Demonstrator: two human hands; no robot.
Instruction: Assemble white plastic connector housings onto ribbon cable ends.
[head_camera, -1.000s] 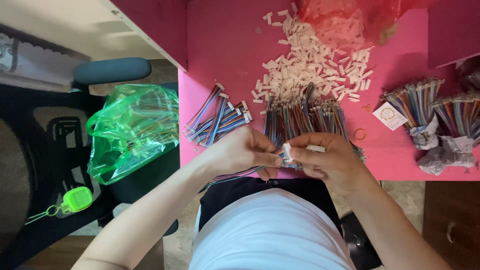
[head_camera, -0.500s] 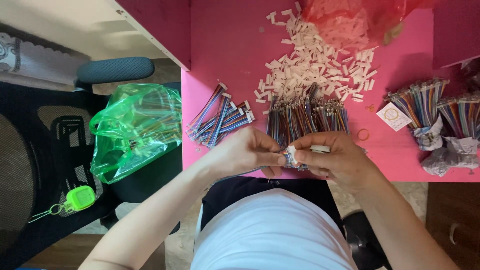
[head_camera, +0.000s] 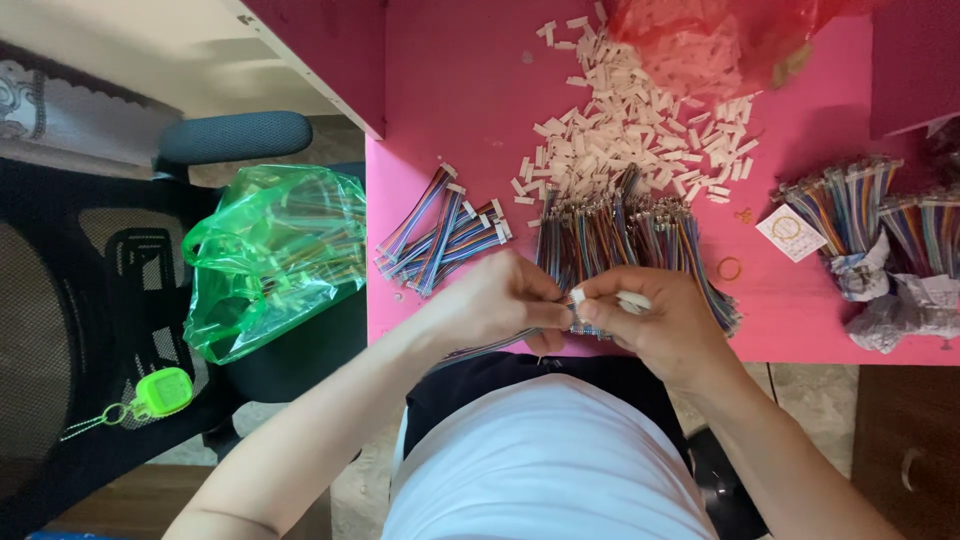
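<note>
Both hands meet at the near edge of the pink worktop (head_camera: 450, 120). Left hand (head_camera: 497, 300) pinches a thin ribbon cable (head_camera: 480, 348), its tail hanging off the edge; right hand (head_camera: 655, 320) pinches a small white connector (head_camera: 578, 296). Cable looks light & floppy, connector stiff, tiny, prob. slippery; best gripped w/ fingertips near the cable end. Loose connectors (head_camera: 620, 130) lie toward the far edge.

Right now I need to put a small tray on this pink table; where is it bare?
The bare pink table lies at the far left, between the table's left edge and the heap of white plastic connectors. A smaller patch sits between that heap and the bagged rainbow wire bundles. Crowded: the loose multicoloured wires by both hands, left hand and right hand.
</note>
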